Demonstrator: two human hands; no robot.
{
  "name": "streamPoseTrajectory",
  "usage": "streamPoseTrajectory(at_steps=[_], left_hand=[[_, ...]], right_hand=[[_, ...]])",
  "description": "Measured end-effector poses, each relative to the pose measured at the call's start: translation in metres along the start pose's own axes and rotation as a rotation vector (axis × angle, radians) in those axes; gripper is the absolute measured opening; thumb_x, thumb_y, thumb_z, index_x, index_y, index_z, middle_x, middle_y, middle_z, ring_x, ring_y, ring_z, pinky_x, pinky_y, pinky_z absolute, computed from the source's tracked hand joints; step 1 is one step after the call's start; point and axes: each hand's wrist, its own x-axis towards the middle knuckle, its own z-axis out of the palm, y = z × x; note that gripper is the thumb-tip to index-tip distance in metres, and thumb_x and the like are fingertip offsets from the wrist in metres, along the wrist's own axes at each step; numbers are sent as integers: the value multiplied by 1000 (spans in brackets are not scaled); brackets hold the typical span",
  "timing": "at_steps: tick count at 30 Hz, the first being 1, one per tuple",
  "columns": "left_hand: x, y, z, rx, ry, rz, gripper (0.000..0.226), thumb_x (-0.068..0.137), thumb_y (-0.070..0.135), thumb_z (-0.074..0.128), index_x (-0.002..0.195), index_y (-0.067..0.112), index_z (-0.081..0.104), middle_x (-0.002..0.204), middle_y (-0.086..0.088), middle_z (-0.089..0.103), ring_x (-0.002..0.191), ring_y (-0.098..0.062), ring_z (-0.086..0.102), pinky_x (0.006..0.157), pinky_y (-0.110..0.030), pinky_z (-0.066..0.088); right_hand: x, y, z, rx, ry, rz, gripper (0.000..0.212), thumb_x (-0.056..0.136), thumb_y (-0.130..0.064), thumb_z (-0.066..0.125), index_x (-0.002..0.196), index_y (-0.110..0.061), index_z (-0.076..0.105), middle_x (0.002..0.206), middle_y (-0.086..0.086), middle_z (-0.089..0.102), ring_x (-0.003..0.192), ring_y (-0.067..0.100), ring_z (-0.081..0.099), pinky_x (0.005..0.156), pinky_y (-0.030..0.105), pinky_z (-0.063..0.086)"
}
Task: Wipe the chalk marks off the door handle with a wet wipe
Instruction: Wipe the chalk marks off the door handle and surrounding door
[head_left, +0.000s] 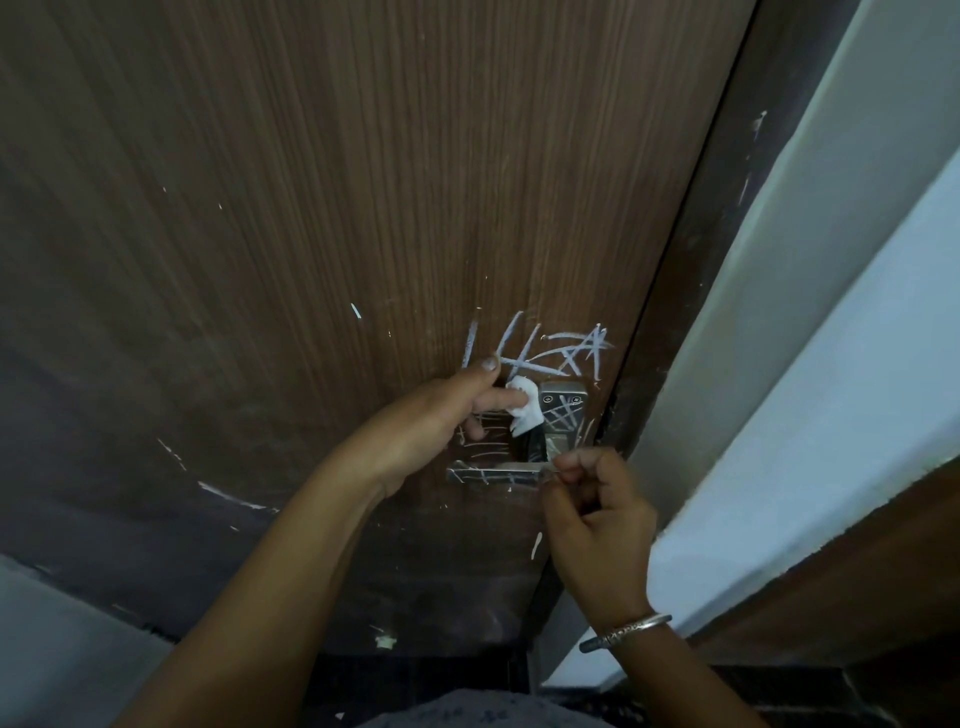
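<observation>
A metal door handle (493, 474) with its backplate (562, 410) sits on a brown wooden door (311, 208). White chalk marks (550, 353) cross the door above the plate, the plate itself and the lever. My left hand (447, 421) pinches a small white wet wipe (524, 408) against the left edge of the backplate. My right hand (597, 514), with a silver bangle on the wrist, has curled fingers that pinch the lever at its base, just below the plate.
The dark door frame (691, 291) runs up the right side of the door, with a pale wall (831, 364) beyond it. Scattered white scratches (228, 493) mark the lower door. Dark floor shows at the bottom.
</observation>
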Motion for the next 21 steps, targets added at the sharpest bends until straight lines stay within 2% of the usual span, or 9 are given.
streamPoseTrajectory(at_steps=[3,8,10,11,13,15,17,19,21], left_hand=[[-2,-4,5,4,-19,-19,58,74,72,16,98,52,64,123,20,54,87,-4,53,78,-29,31],[-5,-6,9,-3,18,3,56,75,74,15,97,57,63,117,20,57,88,0,54,89,-33,30],[-7,-4,7,-10,28,34,55,74,72,14,99,58,61,118,16,58,88,2,53,89,-32,31],[-9,-3,5,-11,32,46,54,74,73,15,100,59,60,117,14,59,88,3,53,86,-31,31],[-13,0,3,-30,39,65,54,73,75,17,101,59,61,113,9,61,88,4,52,83,-29,30],[-17,3,2,-83,13,102,57,71,77,20,102,56,62,120,11,60,86,4,53,81,-30,31],[-21,7,6,-115,-35,142,59,70,77,20,105,55,62,124,19,58,83,6,54,80,-31,33],[-22,9,9,-123,-47,160,55,70,75,20,103,57,61,123,23,58,83,6,54,81,-31,35],[-21,9,10,-135,-31,173,53,71,73,22,102,57,62,121,22,59,83,6,54,79,-31,34]], right_hand=[[0,-2,1,-18,-8,-14,34,71,-8,61,79,-40,54,71,-11,60,60,4,56,54,5,41],[0,-5,0,-41,-25,-21,32,71,-10,61,80,-39,54,73,-5,61,61,3,56,55,5,40],[3,-8,0,-61,-41,-20,26,73,-15,63,88,-36,55,79,-3,63,65,3,58,57,6,42],[5,-11,0,-72,-46,-19,24,75,-19,64,95,-30,57,86,-2,63,69,4,59,59,7,44],[13,-18,0,-128,-28,-64,38,78,-25,65,114,-17,57,103,0,62,85,11,60,68,14,48],[24,-25,0,-206,-24,-198,47,81,-27,63,124,-9,55,115,3,59,103,14,57,82,20,48],[32,-29,0,-247,-22,-306,42,83,-23,62,122,-7,58,118,5,61,109,16,57,90,23,47],[37,-28,1,-240,0,-347,33,83,-13,65,115,-6,63,113,9,65,106,18,60,88,27,51],[41,-26,0,-222,6,-359,28,83,-11,66,110,-5,66,108,9,67,102,17,62,86,26,52]])
